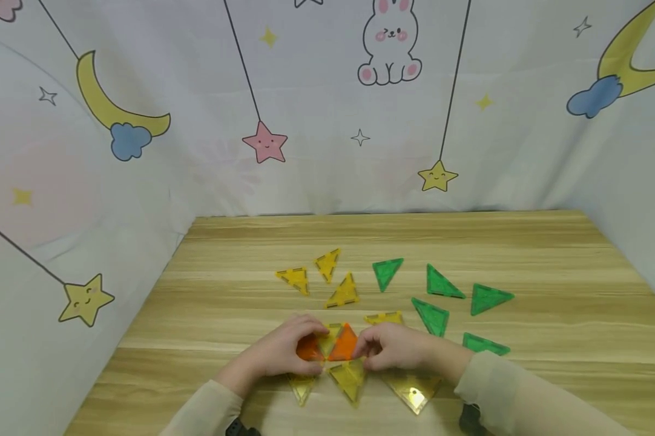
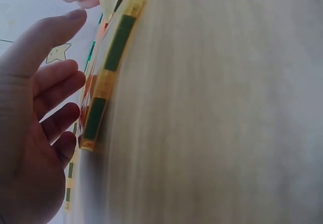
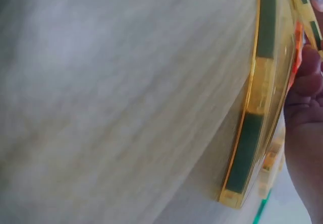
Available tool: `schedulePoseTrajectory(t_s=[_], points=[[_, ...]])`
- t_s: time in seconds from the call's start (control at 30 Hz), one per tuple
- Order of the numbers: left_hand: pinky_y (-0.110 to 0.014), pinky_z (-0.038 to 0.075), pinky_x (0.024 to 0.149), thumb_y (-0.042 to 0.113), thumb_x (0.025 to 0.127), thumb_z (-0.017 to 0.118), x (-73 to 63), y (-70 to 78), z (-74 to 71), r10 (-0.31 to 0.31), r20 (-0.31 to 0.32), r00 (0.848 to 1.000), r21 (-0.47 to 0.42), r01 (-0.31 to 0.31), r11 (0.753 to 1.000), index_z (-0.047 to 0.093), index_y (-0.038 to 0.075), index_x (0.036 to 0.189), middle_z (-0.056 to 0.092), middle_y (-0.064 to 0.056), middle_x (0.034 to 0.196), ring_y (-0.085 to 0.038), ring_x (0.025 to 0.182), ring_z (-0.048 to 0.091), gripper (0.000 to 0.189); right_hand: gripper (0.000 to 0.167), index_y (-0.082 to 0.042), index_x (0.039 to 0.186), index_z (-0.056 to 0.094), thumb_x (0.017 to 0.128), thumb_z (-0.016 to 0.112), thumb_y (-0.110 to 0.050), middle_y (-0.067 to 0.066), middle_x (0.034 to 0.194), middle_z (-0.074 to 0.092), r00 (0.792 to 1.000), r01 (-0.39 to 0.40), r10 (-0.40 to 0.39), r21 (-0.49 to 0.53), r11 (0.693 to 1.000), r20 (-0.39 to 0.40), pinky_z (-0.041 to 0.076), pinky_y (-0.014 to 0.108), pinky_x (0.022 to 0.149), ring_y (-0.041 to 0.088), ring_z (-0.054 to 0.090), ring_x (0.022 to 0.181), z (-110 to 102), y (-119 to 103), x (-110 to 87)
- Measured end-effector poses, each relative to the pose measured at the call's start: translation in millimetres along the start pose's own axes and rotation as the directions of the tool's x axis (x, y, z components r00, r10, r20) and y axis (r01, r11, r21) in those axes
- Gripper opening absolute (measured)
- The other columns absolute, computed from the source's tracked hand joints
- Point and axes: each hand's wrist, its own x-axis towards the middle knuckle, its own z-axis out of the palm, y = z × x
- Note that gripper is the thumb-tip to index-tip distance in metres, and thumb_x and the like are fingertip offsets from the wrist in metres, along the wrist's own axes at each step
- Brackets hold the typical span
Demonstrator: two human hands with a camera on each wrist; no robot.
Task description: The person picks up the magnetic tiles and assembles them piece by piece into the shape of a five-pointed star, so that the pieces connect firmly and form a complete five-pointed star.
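Observation:
Several translucent triangle magnetic tiles lie together at the front of the table. My left hand (image 1: 284, 348) rests around an orange tile (image 1: 309, 349), its thumb and loosely bent fingers on either side. A yellow tile (image 1: 330, 340) sits between that one and a second orange triangle tile (image 1: 344, 344). The thumb and fingertips of my right hand (image 1: 395, 346) pinch this second tile by its right corner; the right wrist view shows them at its orange edge (image 3: 298, 50). Nearer me lie a yellow triangle (image 1: 349, 378) and another yellow one (image 1: 301, 386), partly hidden by the left hand.
A larger yellow tile (image 1: 414, 393) lies below the right forearm. Behind the hands are loose yellow triangles (image 1: 344, 293). Several green triangles (image 1: 488, 298) are scattered at the right. A printed curtain (image 1: 327, 181) borders the wooden table (image 1: 224, 254).

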Motion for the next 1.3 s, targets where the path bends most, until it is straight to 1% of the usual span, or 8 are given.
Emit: schedulePoseTrajectory(t_s=[0.2,0.33,0.47,0.67,0.83,0.93,1.13,1.3], points=[[-0.04,0.034,0.099,0.032,0.074,0.077,-2.8,-4.2,0.6,0.021,-0.013,1.0,-0.012,-0.022,1.0,0.059,0.013,0.123,0.054,0.004,0.125,-0.017,0.117,0.043,0.055,0.011,-0.019,0.092,0.065,0.083,0.066,-0.012,-0.012,0.077,0.057,0.999,0.04,-0.041,-0.176,0.984,-0.005,0.046,0.022,0.065,0.002,0.052,0.069,-2,-1,-2.4],[-0.037,0.036,0.097,0.034,0.074,0.077,-3.8,-5.7,0.4,0.009,-0.007,1.0,-0.016,-0.01,1.0,0.058,0.014,0.124,0.054,0.005,0.126,-0.017,0.116,0.042,0.057,0.008,-0.018,0.089,0.063,0.083,0.067,-0.013,-0.014,0.074,0.054,0.996,0.085,-0.085,-0.236,0.968,0.009,0.046,0.021,0.063,0.0,0.05,0.067,-2,-3,-2.6],[-0.038,0.035,0.098,0.036,0.075,0.077,-3.9,-7.1,0.7,0.014,-0.003,1.0,-0.008,-0.014,1.0,0.058,0.014,0.125,0.053,0.005,0.127,-0.017,0.117,0.042,0.058,0.01,-0.017,0.091,0.063,0.084,0.068,-0.014,-0.014,0.074,0.053,0.995,0.096,-0.099,-0.262,0.96,0.002,0.045,0.02,0.061,-0.001,0.049,0.065,-2,-3,-2.7],[-0.039,0.033,0.1,0.035,0.075,0.078,-4.4,-6.9,0.2,0.025,0.001,1.0,0.009,-0.025,1.0,0.058,0.013,0.124,0.054,0.005,0.126,-0.017,0.118,0.043,0.058,0.023,-0.015,0.103,0.059,0.083,0.069,-0.021,-0.011,0.078,0.053,0.995,0.074,-0.091,-0.278,0.958,-0.046,0.044,0.021,0.062,0.001,0.047,0.066,-2,-1,-0.9],[-0.042,0.031,0.097,0.035,0.074,0.077,-8.1,-7.5,-2.9,0.025,-0.021,0.999,0.082,-0.023,0.996,0.058,0.016,0.125,0.054,0.008,0.127,-0.016,0.115,0.041,0.057,0.041,-0.008,0.117,0.056,0.083,0.071,-0.025,-0.007,0.085,0.05,0.994,0.03,-0.063,-0.331,0.943,-0.091,0.043,0.022,0.066,0.004,0.046,0.07,-1,-2,2.1],[-0.045,0.029,0.096,0.036,0.072,0.079,-12.4,-10.9,-5.2,0.018,-0.037,0.999,0.111,-0.014,0.994,0.058,0.018,0.125,0.053,0.009,0.129,-0.016,0.116,0.039,0.06,0.046,-0.006,0.12,0.056,0.083,0.072,-0.026,-0.007,0.088,0.049,0.994,0.018,-0.056,-0.37,0.929,-0.093,0.042,0.022,0.068,0.005,0.045,0.072,0,-3,3.3],[-0.045,0.028,0.093,0.045,0.068,0.08,-15.7,-15.7,-7.4,0.034,-0.034,0.999,0.148,-0.029,0.989,0.057,0.019,0.126,0.051,0.009,0.131,-0.015,0.112,0.039,0.067,0.055,-0.003,0.127,0.051,0.082,0.072,-0.027,-0.007,0.094,0.049,0.995,-0.028,-0.01,-0.381,0.924,-0.097,0.042,0.024,0.072,0.006,0.045,0.075,0,-6,3.1],[-0.045,0.03,0.094,0.049,0.067,0.079,-14.8,-14.9,-8.2,0.038,-0.031,0.999,0.175,-0.032,0.984,0.057,0.019,0.125,0.051,0.007,0.13,-0.016,0.111,0.04,0.069,0.055,-0.002,0.128,0.051,0.084,0.07,-0.028,-0.007,0.095,0.049,0.997,-0.015,-0.02,-0.416,0.909,-0.08,0.042,0.024,0.074,0.006,0.045,0.077,-1,-9,3.6]])
